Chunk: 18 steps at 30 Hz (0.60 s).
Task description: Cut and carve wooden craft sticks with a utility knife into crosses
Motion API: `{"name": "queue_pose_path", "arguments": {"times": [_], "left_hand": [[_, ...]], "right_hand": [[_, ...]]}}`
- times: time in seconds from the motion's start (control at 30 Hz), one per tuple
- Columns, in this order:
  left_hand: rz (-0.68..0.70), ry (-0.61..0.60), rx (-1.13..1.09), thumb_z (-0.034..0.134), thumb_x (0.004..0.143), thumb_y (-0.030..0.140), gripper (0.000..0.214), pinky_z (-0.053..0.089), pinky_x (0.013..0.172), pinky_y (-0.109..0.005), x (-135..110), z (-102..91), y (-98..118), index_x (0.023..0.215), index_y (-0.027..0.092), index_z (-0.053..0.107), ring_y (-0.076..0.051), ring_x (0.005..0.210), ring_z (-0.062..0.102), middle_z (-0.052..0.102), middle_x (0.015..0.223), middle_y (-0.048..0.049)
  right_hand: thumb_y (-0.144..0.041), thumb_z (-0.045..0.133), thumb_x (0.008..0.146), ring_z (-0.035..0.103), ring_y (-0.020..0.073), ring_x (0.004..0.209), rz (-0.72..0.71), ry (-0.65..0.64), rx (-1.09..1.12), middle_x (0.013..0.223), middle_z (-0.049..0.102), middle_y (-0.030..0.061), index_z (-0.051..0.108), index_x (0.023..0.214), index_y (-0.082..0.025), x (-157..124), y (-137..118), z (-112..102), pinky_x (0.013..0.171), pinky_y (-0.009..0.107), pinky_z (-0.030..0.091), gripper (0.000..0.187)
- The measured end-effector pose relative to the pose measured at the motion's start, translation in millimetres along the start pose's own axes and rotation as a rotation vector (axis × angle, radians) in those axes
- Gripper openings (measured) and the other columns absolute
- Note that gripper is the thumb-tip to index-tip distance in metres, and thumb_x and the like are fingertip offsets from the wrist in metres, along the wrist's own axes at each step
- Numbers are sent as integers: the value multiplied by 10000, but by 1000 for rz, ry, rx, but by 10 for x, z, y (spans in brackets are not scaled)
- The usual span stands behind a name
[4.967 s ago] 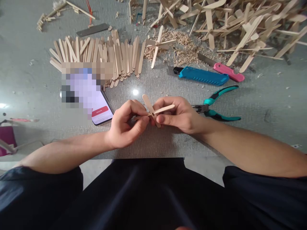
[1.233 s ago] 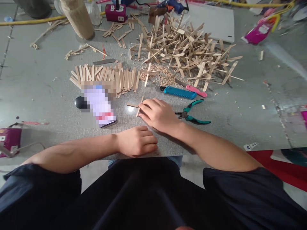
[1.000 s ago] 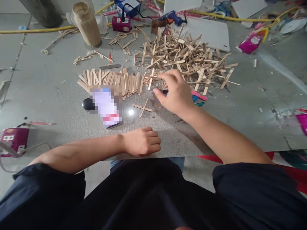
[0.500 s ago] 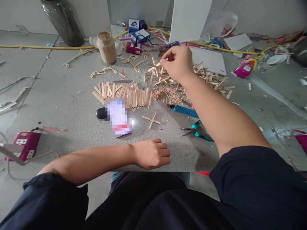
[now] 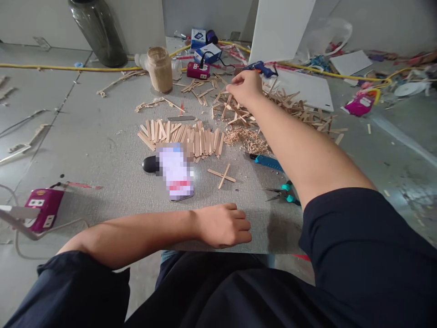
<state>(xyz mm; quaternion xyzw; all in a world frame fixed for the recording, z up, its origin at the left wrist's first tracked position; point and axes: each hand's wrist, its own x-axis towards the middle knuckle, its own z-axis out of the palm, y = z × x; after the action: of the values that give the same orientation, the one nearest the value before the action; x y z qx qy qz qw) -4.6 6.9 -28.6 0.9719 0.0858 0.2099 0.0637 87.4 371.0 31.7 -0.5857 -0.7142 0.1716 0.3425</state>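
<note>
My right hand [image 5: 244, 87] reaches over a loose pile of wooden craft sticks [image 5: 297, 107], thumb and fingers drawn together in a pinch. What lies between the fingertips cannot be told apart from the sticks below. My left hand [image 5: 225, 225] rests on the table's front edge, its fingers curled into a loose fist. Ahead of it, two craft sticks lie crossed in an X [image 5: 221, 175]. Farther back is a row of craft sticks [image 5: 205, 139], beside a heap of small wood bits [image 5: 247, 139]. A lit phone [image 5: 175, 171], its screen blurred, lies by a black rounded object [image 5: 149, 164].
Right of the crossed sticks are a blue utility knife [image 5: 268, 162] and teal-handled pliers [image 5: 285, 193]. A jar [image 5: 160, 70], a dark bottle [image 5: 102, 36], a purple power socket [image 5: 198, 70] and a blue glue gun [image 5: 261, 68] stand or lie behind. Another socket [image 5: 44, 209] sits left, with a cable.
The view has shifted slightly, so the table things appear farther right. My right hand has moved a little left over the stick pile, uncovering the glue gun. My left hand stays resting.
</note>
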Motion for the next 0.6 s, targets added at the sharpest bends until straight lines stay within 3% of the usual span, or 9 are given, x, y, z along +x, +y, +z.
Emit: {"name": "queue_pose_path", "arguments": {"times": [0.07,0.1,0.17,0.23,0.33,0.43,0.6], "left_hand": [[2,25,0,604,1050,214,142,452,740,-407,-1,-3,0,929,190,675,-232,866,678,720,908,-81],[-9,37,4,601,1048,215,145,456,739,-410,-4,-7,-2,929,188,678,-234,856,678,721,905,-78],[-64,48,21,589,1047,225,153,472,754,-419,-14,-19,-13,939,183,688,-238,860,681,741,950,-84],[-140,43,34,582,1044,238,151,506,819,-429,-26,-36,-30,993,170,706,-250,944,702,775,1094,-107],[-227,22,65,564,1057,250,195,535,964,-448,-37,-74,-59,1103,144,721,-286,1136,713,764,1330,-143],[-306,-25,102,571,1072,302,248,535,1052,-491,-28,-135,-77,1147,117,718,-343,1260,693,741,1384,-186],[-386,-122,114,582,1085,384,346,528,1098,-605,15,-239,-71,1251,106,703,-396,1344,666,717,1439,-217]], "right_hand": [[-211,801,973,652,203,1006,-103,124,-124,1124,779,146,690,986,-166,-194,-64,-95,937,374,540,121],[-268,751,1023,653,235,1032,-170,83,-143,1203,773,168,711,1054,-178,-318,-99,-141,945,409,566,104],[-227,643,1067,689,228,1002,-280,-138,-145,1164,776,146,735,1089,-168,-596,-153,-221,913,410,577,112],[-169,646,1014,700,240,984,-448,-385,-179,1211,774,127,780,1124,-186,-863,-168,-280,869,426,589,173],[-96,634,928,719,290,1085,-616,-551,-376,1331,766,109,826,1164,-214,-1131,-123,-326,853,456,571,326],[-88,632,918,714,316,1155,-660,-610,-453,1333,784,92,844,1147,-235,-1211,-63,-322,865,463,559,344],[-87,607,946,703,293,1119,-654,-601,-456,1260,795,88,815,1046,-212,-1161,-24,-292,921,449,535,262]]}}
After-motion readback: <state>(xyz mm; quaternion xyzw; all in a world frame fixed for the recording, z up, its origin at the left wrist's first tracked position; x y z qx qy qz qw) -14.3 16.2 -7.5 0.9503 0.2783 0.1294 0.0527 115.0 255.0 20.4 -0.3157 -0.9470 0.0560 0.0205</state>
